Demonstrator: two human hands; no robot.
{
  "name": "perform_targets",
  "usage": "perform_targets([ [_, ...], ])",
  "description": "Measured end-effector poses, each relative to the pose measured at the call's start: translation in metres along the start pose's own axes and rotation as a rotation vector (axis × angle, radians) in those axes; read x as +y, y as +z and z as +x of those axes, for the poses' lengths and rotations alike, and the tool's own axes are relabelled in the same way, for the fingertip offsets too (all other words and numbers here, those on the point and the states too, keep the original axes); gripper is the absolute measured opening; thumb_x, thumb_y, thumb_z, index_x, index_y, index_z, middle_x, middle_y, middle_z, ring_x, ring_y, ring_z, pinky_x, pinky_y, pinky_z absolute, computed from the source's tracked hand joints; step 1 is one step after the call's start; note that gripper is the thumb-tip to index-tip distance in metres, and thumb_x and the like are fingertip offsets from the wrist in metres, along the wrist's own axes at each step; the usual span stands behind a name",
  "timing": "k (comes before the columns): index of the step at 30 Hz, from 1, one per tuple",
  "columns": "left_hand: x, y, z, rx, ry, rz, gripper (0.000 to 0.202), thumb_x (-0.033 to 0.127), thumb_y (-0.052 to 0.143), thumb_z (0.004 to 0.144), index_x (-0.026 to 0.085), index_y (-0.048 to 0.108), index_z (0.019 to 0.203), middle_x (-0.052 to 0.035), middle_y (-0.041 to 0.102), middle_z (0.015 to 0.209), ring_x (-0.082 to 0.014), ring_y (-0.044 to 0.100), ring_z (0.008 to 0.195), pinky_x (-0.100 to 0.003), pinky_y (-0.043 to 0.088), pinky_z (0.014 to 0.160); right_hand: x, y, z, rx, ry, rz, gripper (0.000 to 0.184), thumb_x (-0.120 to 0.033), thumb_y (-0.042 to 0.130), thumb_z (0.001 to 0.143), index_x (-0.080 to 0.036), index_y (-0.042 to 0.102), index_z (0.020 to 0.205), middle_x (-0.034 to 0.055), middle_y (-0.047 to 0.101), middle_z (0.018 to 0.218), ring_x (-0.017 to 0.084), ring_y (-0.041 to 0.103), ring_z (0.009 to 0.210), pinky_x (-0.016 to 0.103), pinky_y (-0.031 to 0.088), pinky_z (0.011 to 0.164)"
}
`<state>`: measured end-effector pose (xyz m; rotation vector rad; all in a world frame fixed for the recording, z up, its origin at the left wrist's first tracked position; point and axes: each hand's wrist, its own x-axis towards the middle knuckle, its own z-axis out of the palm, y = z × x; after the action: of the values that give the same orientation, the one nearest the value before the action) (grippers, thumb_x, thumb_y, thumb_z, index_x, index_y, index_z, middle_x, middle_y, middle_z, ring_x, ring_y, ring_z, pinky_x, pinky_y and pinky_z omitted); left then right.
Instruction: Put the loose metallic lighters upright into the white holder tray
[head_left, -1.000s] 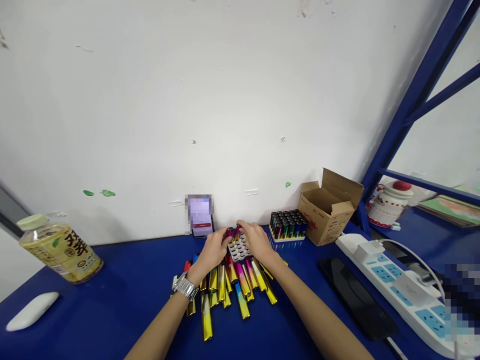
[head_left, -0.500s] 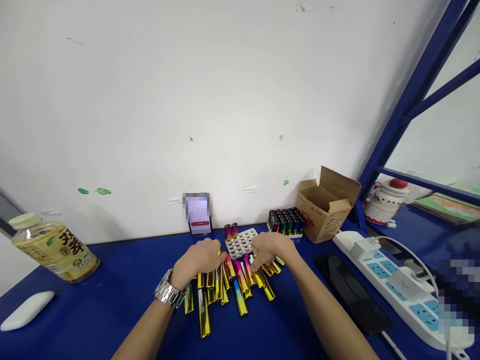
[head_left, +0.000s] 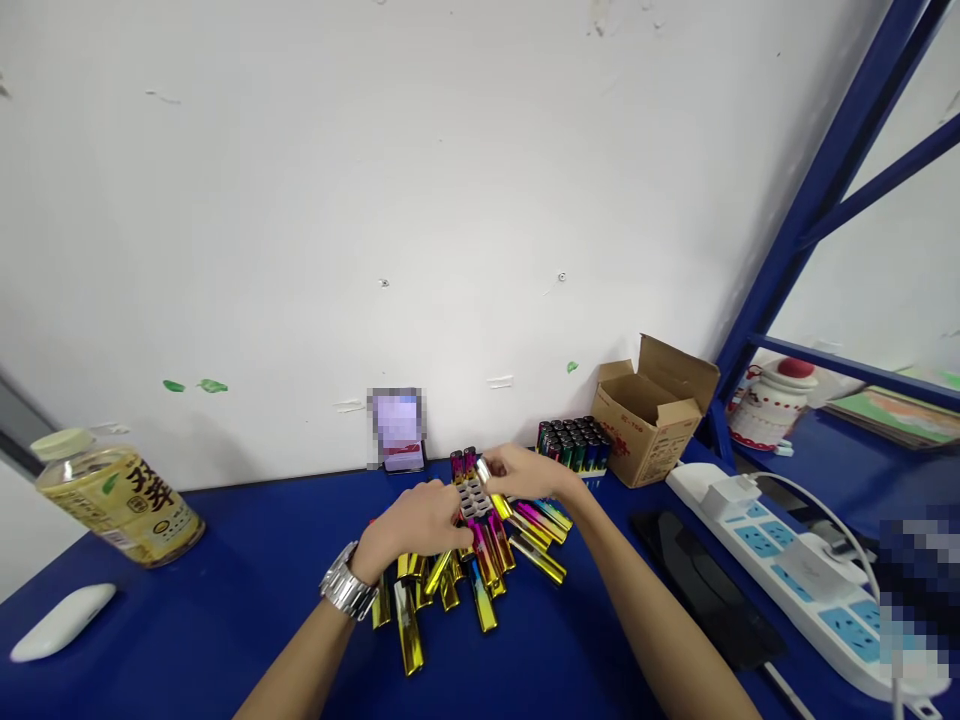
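Observation:
My right hand (head_left: 521,472) is closed on a shiny gold tube (head_left: 500,503) with a silvery upper end, tilted over the white perforated tray (head_left: 474,500). At the tray's left front, my left hand (head_left: 420,518) is curled low above the pile; whatever its fingers hold is hidden. Two pink-and-black tubes (head_left: 463,462) stand upright at the tray's back left. Many loose metallic tubes, gold with pink, blue or silver ends, lie fanned in front of the tray, among them a silver-gold tube (head_left: 409,630) nearest me.
A second tray packed with dark-topped tubes (head_left: 576,445) stands beside an open cardboard box (head_left: 649,420). A propped phone (head_left: 400,430) leans at the wall. Rightward lie a black phone (head_left: 705,590) and a power strip (head_left: 780,570); leftward, a bottle (head_left: 124,500) and white mouse (head_left: 64,622).
My right hand has risen slightly and moved left over the tray, with a tube now showing in it. My left hand has shifted right. Some loose tubes at the right have shifted.

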<state>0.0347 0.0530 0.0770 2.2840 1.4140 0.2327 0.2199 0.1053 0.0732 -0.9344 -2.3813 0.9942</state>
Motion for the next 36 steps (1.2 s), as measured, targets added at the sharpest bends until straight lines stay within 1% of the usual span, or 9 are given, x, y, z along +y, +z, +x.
perform_targets([
  [3, -0.003, -0.009, 0.002, 0.070, 0.092, -0.182, 0.018, 0.022, 0.053, 0.066, 0.022, 0.040, 0.053, 0.0060, 0.034, 0.044, -0.0103, 0.027, 0.041, -0.026, 0.019, 0.045, 0.002, -0.001, 0.001, 0.283, -0.018, 0.189, 0.020, -0.030, 0.047, 0.081, -0.020, 0.039, 0.066, -0.0051, 0.038, 0.062, 0.010, 0.037, 0.057, 0.023, 0.032, 0.051],
  [6, -0.004, -0.013, 0.005, 0.173, 0.079, -0.285, 0.008, 0.026, 0.050, 0.074, 0.020, 0.052, 0.069, 0.0045, 0.046, 0.054, -0.0112, 0.036, 0.048, -0.024, 0.026, 0.048, 0.006, 0.004, 0.004, 0.452, 0.005, 0.483, 0.022, -0.041, 0.042, 0.088, -0.021, 0.040, 0.078, -0.0019, 0.048, 0.076, 0.012, 0.049, 0.067, 0.024, 0.042, 0.059],
  [9, -0.006, -0.010, 0.010, 0.337, 0.081, -0.388, 0.019, 0.037, 0.050, 0.081, 0.019, 0.056, 0.080, 0.0029, 0.051, 0.061, -0.0122, 0.043, 0.053, -0.024, 0.032, 0.051, 0.010, 0.010, 0.009, 0.493, -0.019, 0.753, 0.026, -0.048, 0.044, 0.087, -0.024, 0.035, 0.084, -0.0035, 0.050, 0.073, 0.011, 0.051, 0.061, 0.024, 0.045, 0.058],
  [12, -0.007, -0.005, 0.015, 0.496, 0.067, -0.556, 0.035, 0.048, 0.048, 0.084, 0.017, 0.059, 0.095, 0.0022, 0.052, 0.062, -0.0121, 0.046, 0.052, -0.024, 0.035, 0.049, 0.014, 0.014, 0.013, 0.568, -0.046, 0.826, 0.029, -0.050, 0.049, 0.085, -0.024, 0.036, 0.081, -0.0087, 0.039, 0.058, 0.008, 0.040, 0.047, 0.023, 0.041, 0.051],
  [16, -0.006, 0.002, 0.020, 0.523, 0.065, -0.907, 0.044, 0.057, 0.041, 0.087, 0.020, 0.052, 0.108, 0.0049, 0.051, 0.064, -0.0083, 0.045, 0.040, -0.022, 0.036, 0.040, 0.021, 0.022, 0.017, 0.576, -0.033, 0.780, 0.038, -0.053, 0.052, 0.082, -0.021, 0.041, 0.064, -0.0091, 0.030, 0.046, 0.007, 0.031, 0.040, 0.023, 0.035, 0.045],
  [20, -0.004, 0.009, 0.022, 0.509, -0.022, -1.118, 0.044, 0.061, 0.043, 0.085, 0.018, 0.055, 0.091, 0.0094, 0.041, 0.052, -0.0029, 0.023, 0.029, -0.018, 0.021, 0.032, 0.024, 0.033, 0.019, 0.634, 0.047, 0.679, 0.050, -0.055, 0.052, 0.080, -0.023, 0.032, 0.048, -0.0081, 0.024, 0.039, 0.007, 0.028, 0.034, 0.025, 0.030, 0.039],
  [24, -0.003, 0.016, 0.024, 0.537, -0.071, -1.164, 0.048, 0.061, 0.050, 0.081, 0.017, 0.050, 0.061, 0.0095, 0.031, 0.040, -0.0027, 0.022, 0.028, -0.018, 0.018, 0.032, 0.023, 0.043, 0.023, 0.714, 0.089, 0.546, 0.046, -0.047, 0.053, 0.077, -0.023, 0.028, 0.047, -0.0074, 0.021, 0.042, 0.007, 0.021, 0.039, 0.024, 0.021, 0.038],
  [28, -0.003, 0.019, 0.025, 0.531, -0.104, -1.206, 0.049, 0.059, 0.048, 0.081, 0.018, 0.049, 0.055, 0.0086, 0.030, 0.035, -0.0036, 0.021, 0.027, -0.019, 0.018, 0.032, 0.020, 0.051, 0.026, 0.749, 0.109, 0.462, 0.040, -0.039, 0.049, 0.075, -0.024, 0.026, 0.045, -0.0055, 0.020, 0.043, 0.009, 0.022, 0.045, 0.025, 0.020, 0.042],
  [36, -0.002, 0.021, 0.026, 0.551, -0.220, -1.356, 0.044, 0.036, 0.035, 0.079, 0.020, 0.036, 0.038, 0.0070, 0.020, 0.029, -0.0037, 0.015, 0.025, -0.019, 0.011, 0.031, 0.016, 0.055, 0.027, 0.815, 0.057, 0.390, 0.037, -0.035, 0.045, 0.073, -0.024, 0.021, 0.046, -0.0050, 0.018, 0.048, 0.009, 0.019, 0.047, 0.027, 0.019, 0.048],
])
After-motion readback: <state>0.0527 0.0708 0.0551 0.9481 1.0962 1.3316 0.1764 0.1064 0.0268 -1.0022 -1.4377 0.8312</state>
